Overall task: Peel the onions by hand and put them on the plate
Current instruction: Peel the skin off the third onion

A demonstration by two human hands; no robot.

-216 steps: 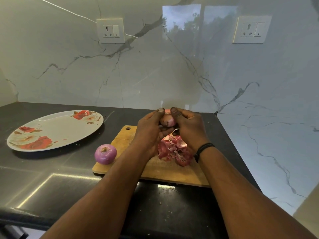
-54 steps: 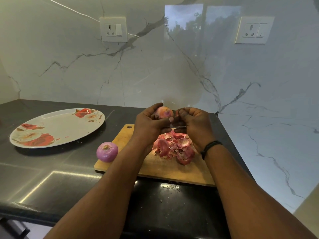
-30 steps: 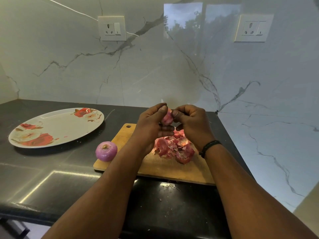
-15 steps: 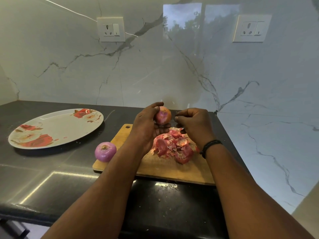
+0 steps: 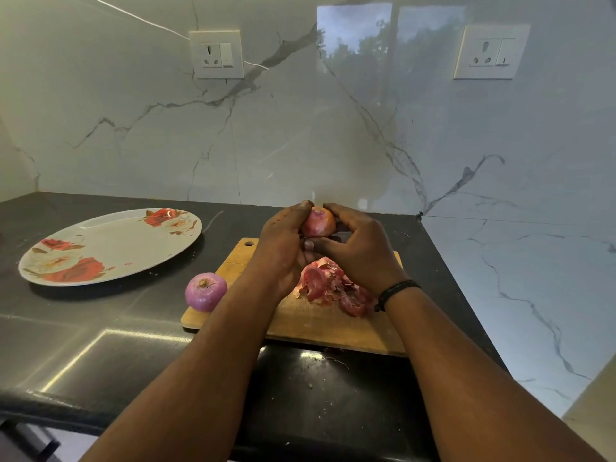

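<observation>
Nearest the camera, the black counter (image 5: 100,355) carried a scatter of small skin flecks along its front edge at about 6 o'clock. Both forearms reached forward from there toward 12 o'clock, the right one wearing a dark wristband (image 5: 396,291).

Beyond the flecks lay a wooden cutting board (image 5: 320,325) with a hanging hole at its far left corner. A pile of onion skins (image 5: 333,288) rested on the board, partly hidden beneath the two hands. A peeled purple onion (image 5: 206,291) sat at the board's 9 o'clock edge; whether it stood on the board or on the counter could not be told.

Above the board's far end, both hands held a second onion (image 5: 318,222) in the air, clear of the board. The left hand (image 5: 283,238) gripped it from the 9 o'clock side, thumb on top and fingers curled beneath. The right hand (image 5: 356,245) gripped it from the 3 o'clock side, fingertips curled over its crown. This onion showed orange-pink skin.

Well apart at 10 o'clock, a floral oval plate (image 5: 110,245) lay on the counter.

Farthest off, the marble wall (image 5: 300,128) bore two switch sockets, one (image 5: 216,55) at 11 o'clock and one (image 5: 490,51) at 1 o'clock.
</observation>
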